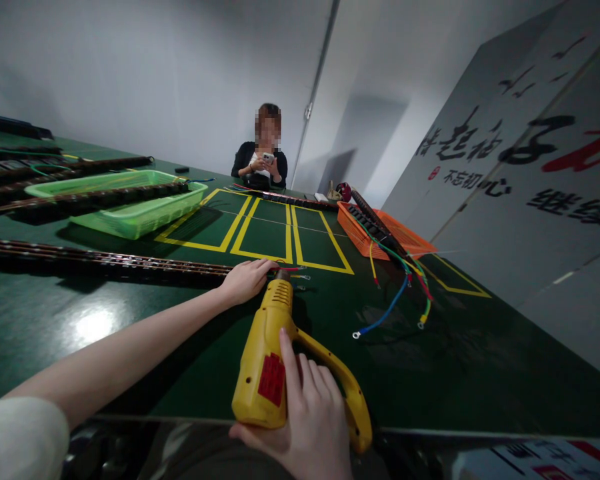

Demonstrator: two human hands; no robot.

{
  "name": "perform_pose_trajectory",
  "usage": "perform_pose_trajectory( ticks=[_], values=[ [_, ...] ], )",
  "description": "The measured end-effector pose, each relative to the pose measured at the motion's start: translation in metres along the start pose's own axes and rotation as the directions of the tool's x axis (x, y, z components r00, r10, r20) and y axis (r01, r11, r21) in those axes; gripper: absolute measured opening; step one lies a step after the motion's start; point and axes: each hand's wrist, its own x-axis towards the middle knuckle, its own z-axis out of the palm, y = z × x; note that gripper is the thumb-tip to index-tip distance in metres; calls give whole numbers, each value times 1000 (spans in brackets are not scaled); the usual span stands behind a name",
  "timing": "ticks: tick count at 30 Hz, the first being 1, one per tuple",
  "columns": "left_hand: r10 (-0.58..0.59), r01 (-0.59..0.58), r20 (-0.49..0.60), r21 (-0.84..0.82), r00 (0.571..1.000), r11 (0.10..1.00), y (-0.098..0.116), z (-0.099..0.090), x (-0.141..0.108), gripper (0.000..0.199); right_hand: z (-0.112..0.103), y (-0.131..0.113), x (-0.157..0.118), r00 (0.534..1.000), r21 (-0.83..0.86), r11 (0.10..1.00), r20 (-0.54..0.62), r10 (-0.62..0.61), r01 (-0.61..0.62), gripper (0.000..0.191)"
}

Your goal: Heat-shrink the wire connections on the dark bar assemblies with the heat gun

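My right hand (315,407) is wrapped round the body of a yellow heat gun (263,347), with the thumb and a finger beside its red label. The nozzle points away from me, close by the fingertips of my left hand (250,280). That hand is closed over the right end of a long dark bar with copper-coloured strips (105,260), at the thin wires (293,269) there. A red wire and a yellow one, tipped with metal ring lugs, stick out past my fingers and the nozzle. What lies under my left palm is hidden.
A green basket (135,230) with dark bars across it stands at the left, more bars behind. An orange basket (415,243) at the right holds a bar whose blue wire (387,313) and other coloured wires hang onto the green table (455,373). A person (260,163) sits opposite, holding a phone.
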Motion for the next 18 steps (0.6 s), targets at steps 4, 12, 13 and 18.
perform_pose_trajectory(
  ticks=[4, 12, 13, 18],
  values=[
    [-5, 5, -6, -5, 1000, 1000, 0, 1, 0, 36, 0, 0, 0, 1000, -23, 1000, -14, -18, 17, 114],
    [30, -30, 9, -23, 1000, 999, -3, -2, -1, 36, 7, 5, -1, 997, 34, 997, 4, 76, -76, 114],
    [39, -39, 13, -25, 999, 999, -4, -3, -1, 36, 6, 7, 0, 996, 39, 995, 4, 95, -95, 115],
    [58, -57, 5, -24, 998, 998, -4, -4, -1, 35, 2, 24, 3, 995, 20, 995, 43, 94, -95, 117]
  ],
)
